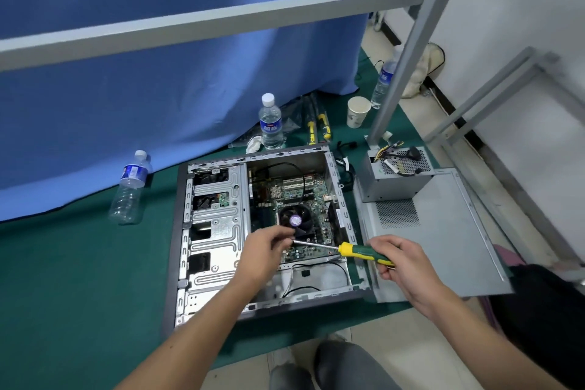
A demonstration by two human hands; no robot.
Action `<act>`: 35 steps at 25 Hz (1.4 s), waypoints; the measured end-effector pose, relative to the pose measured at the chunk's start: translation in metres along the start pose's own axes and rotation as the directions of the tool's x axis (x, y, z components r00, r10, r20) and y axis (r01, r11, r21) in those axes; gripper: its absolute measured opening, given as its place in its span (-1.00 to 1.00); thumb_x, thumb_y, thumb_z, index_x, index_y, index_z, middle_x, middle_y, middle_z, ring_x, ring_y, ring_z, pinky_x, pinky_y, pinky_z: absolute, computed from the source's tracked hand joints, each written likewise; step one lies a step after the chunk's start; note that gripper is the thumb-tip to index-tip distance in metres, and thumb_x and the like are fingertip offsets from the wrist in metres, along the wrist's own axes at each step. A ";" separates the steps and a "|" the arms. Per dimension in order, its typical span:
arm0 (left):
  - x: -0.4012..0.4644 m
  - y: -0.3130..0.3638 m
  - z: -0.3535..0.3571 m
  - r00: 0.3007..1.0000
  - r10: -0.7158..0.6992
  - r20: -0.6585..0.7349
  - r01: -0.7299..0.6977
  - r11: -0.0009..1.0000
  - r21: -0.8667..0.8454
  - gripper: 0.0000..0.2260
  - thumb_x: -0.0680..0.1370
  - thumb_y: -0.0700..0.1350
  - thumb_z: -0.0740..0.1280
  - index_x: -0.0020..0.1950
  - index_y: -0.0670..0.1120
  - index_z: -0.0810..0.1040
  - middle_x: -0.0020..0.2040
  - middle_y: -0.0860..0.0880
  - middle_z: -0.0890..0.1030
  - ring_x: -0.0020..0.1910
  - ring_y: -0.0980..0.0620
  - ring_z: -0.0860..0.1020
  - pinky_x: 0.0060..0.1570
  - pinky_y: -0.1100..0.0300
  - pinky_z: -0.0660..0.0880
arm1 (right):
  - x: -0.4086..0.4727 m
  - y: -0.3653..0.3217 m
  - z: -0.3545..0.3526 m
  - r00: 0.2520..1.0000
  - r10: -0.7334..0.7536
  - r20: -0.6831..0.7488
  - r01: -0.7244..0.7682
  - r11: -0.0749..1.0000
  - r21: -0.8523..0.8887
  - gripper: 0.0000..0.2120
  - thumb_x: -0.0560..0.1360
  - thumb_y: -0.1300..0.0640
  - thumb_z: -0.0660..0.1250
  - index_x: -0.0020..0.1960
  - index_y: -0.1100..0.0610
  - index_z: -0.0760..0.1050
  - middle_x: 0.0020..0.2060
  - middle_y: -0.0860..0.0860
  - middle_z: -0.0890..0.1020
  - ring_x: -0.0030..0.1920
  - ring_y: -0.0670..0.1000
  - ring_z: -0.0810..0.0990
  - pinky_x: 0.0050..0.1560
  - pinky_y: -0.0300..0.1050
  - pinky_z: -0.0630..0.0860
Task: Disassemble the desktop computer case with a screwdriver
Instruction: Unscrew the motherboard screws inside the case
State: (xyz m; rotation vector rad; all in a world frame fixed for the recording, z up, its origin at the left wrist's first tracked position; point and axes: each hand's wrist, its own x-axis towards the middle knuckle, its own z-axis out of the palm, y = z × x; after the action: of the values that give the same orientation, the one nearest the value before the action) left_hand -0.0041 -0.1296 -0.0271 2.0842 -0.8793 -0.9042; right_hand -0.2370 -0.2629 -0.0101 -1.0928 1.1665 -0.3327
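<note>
Fingers of the right hand (399,260) are curling round the green-and-yellow screwdriver (361,252) handle, while the left hand (267,247) is pinching its shaft tip. Both are hovering over the open computer case (218,231), lying on the green mat (79,279); a fan (296,220) is sitting at 12 o'clock from the tip. The removed power supply (399,172) is resting at 2 o'clock. 2 blue-labelled bottles (271,123), writing unreadable, are standing beyond, with a paper cup (357,111).
</note>
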 end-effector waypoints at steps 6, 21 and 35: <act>-0.001 0.008 0.014 0.949 -0.306 -0.079 0.231 0.841 -0.489 -0.94 0.56 -0.22 0.39 -0.02 -0.13 0.67 -0.22 -0.02 0.70 -0.19 0.03 0.64 -0.20 0.30 0.56 | 0.008 0.001 -0.026 0.979 0.189 0.078 -0.204 0.934 0.294 -0.78 0.56 0.18 0.33 0.06 0.35 0.59 -0.24 0.19 0.56 -0.37 0.00 0.48 -0.32 -0.15 0.43; -0.005 0.071 0.112 0.899 -0.328 0.289 0.434 0.742 -0.511 -0.65 0.62 -0.01 0.30 -0.26 -0.19 0.61 -0.42 -0.06 0.58 -0.51 0.11 0.47 -0.46 0.29 0.42 | 0.024 0.008 -0.013 0.975 -0.157 0.155 0.204 0.907 -0.368 -0.93 0.48 0.09 0.45 -0.16 0.03 0.58 -0.20 0.07 0.63 -0.21 -0.01 0.59 -0.13 -0.12 0.56; 0.043 -0.001 -0.003 0.902 -0.379 -0.205 0.426 0.714 0.555 -0.23 0.60 -0.13 0.33 0.62 0.05 -0.14 0.62 -0.08 -0.14 0.59 -0.14 -0.07 0.48 -0.25 0.14 | 0.097 0.100 -0.024 0.961 0.069 -0.266 -0.198 0.847 -0.494 -0.79 0.57 0.16 0.34 -0.24 0.17 0.50 -0.41 0.02 0.52 -0.40 -0.01 0.46 -0.34 -0.18 0.42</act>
State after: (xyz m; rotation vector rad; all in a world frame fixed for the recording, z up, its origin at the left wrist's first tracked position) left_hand 0.0215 -0.1613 -0.0402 2.9259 -0.7285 -0.8184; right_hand -0.2478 -0.2957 -0.1471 -1.4558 1.5987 -0.0310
